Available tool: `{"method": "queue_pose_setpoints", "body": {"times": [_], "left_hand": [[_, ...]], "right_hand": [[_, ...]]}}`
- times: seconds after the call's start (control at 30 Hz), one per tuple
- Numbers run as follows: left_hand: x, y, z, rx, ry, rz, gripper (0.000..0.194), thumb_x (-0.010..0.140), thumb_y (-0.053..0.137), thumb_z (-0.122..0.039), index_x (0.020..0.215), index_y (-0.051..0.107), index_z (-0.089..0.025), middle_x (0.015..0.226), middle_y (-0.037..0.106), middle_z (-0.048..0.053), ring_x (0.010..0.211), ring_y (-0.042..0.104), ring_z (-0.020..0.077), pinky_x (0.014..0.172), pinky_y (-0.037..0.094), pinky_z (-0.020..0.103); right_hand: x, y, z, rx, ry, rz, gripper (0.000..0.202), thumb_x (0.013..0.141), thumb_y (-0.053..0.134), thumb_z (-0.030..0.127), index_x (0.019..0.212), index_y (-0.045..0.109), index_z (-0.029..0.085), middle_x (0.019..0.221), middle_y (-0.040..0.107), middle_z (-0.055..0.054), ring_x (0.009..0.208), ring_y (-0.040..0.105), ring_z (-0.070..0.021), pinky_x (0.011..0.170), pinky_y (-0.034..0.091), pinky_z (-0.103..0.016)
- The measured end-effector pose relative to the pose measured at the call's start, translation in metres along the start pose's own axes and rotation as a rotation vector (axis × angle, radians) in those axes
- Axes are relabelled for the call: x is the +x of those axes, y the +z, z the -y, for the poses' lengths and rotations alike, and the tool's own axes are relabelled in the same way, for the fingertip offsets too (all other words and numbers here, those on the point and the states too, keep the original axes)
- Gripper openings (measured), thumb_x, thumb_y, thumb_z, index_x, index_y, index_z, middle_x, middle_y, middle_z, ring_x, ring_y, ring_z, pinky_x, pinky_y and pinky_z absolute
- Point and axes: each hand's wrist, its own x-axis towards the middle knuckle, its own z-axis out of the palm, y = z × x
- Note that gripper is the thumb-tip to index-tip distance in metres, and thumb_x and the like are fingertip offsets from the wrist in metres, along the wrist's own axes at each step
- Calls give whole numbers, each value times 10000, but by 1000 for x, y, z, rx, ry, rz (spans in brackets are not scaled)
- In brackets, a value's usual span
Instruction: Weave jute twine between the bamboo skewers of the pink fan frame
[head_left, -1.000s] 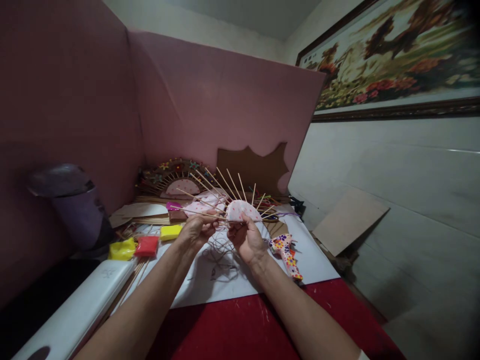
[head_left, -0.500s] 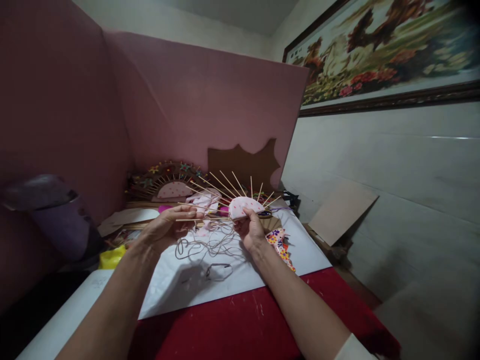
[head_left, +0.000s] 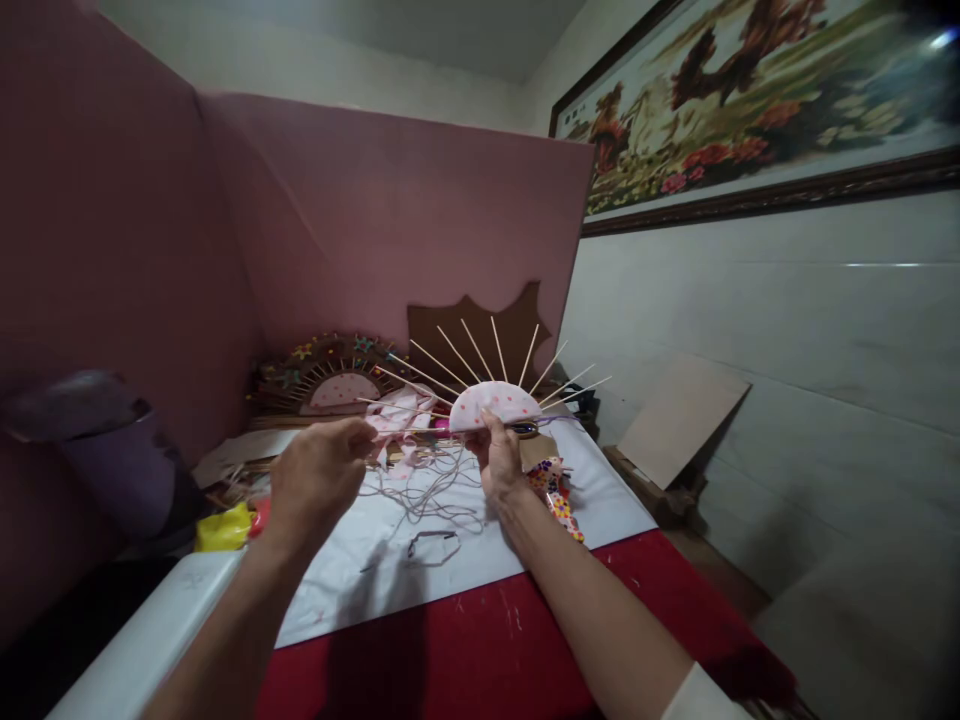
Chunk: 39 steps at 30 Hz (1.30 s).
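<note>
My right hand [head_left: 499,462] grips a half-round piece covered in pink dotted cloth [head_left: 491,402] at its lower edge, thumb on the front face. Several thin wooden sticks [head_left: 495,348] fan out from its curved rim. My left hand [head_left: 319,475] is closed, its fingertips pinching the outer end of the lowest stick on the left side. Below the piece, a loose tangle of cord [head_left: 435,500] lies on the white sheet [head_left: 390,590]. Pink cloth scraps [head_left: 401,408] sit behind the sticks.
A similar fan with decorations [head_left: 341,385] leans at the back left, beside a brown scalloped board [head_left: 472,335]. Glasses [head_left: 433,545] lie near the red cloth [head_left: 480,650]. Flower-patterned material [head_left: 559,505] is at right, a yellow packet [head_left: 223,528] at left.
The half-round piece has turned to face me more, its sticks now spreading upward. My left hand has gone from loosely spread fingers to a closed pinch at the stick's end.
</note>
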Motion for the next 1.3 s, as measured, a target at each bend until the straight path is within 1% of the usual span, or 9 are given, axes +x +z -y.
{"method": "queue_pose_setpoints", "body": {"times": [0.1, 0.27, 0.43, 0.63, 0.73, 0.83, 0.93, 1.07, 1.3], "left_hand": [[-10, 4, -8, 272, 154, -93, 193, 500, 703, -70, 571, 687, -249, 537, 575, 41, 689, 556, 236, 484, 259, 221], [-15, 38, 2, 22, 76, 279, 220, 518, 618, -25, 551, 682, -233, 478, 583, 17, 521, 508, 180, 501, 289, 230], [-30, 77, 9, -103, 73, 399, 244, 508, 582, 3, 428, 615, -225, 453, 548, 17, 518, 495, 170, 539, 289, 235], [-34, 83, 20, 16, 210, 381, 209, 530, 633, -58, 422, 621, -237, 423, 509, 8, 511, 488, 162, 516, 268, 227], [-21, 82, 28, -133, 99, 367, 108, 533, 715, -201, 469, 628, -197, 447, 543, 0, 474, 463, 131, 477, 279, 212], [-8, 84, 29, -364, -31, 213, 190, 554, 730, -316, 602, 646, -152, 531, 595, 8, 488, 476, 114, 466, 307, 200], [-2, 89, 24, -583, -110, 131, 295, 580, 720, -355, 767, 669, -132, 640, 645, 25, 542, 527, 114, 469, 336, 194], [-4, 98, 23, -743, -205, 87, 274, 556, 738, -320, 729, 669, -119, 626, 635, 13, 535, 532, 99, 481, 358, 195], [-7, 98, 32, -809, -57, 51, 207, 589, 740, -265, 708, 628, -138, 621, 600, -19, 541, 519, 85, 479, 382, 187]], "right_hand": [[-3, 4, 1, 57, -23, 10, 180, 643, 695, 299, 700, 575, 179, 543, 601, 57, 455, 518, -88, 449, 437, -206], [-8, 10, 3, 163, 40, 68, 281, 646, 722, 340, 836, 595, 176, 641, 665, 25, 542, 604, -108, 515, 484, -212], [-16, 13, 5, 178, 195, 159, 388, 642, 716, 454, 855, 578, 160, 686, 700, -51, 648, 671, -194, 531, 513, -280], [-15, 11, 5, 184, 278, 159, 333, 655, 719, 430, 791, 568, 166, 605, 661, -7, 500, 600, -115, 312, 302, -144], [-13, 10, 6, 228, 312, 146, 278, 684, 707, 390, 769, 573, 162, 581, 644, 8, 453, 541, -70, 298, 261, -120], [-14, 11, 6, 295, 366, 165, 235, 741, 661, 366, 764, 588, 144, 591, 643, -7, 441, 513, -58, 290, 251, -116], [-17, 13, 6, 329, 403, 168, 206, 792, 611, 332, 780, 607, 127, 599, 643, -19, 441, 501, -51, 295, 263, -112], [-22, 16, 5, 351, 413, 199, 237, 805, 593, 348, 743, 611, 119, 573, 615, -11, 425, 462, -44, 285, 249, -112], [-27, 18, 4, 353, 487, 293, 272, 813, 577, 387, 733, 595, 128, 494, 509, 34, 350, 308, -19, 267, 196, -101]]}}
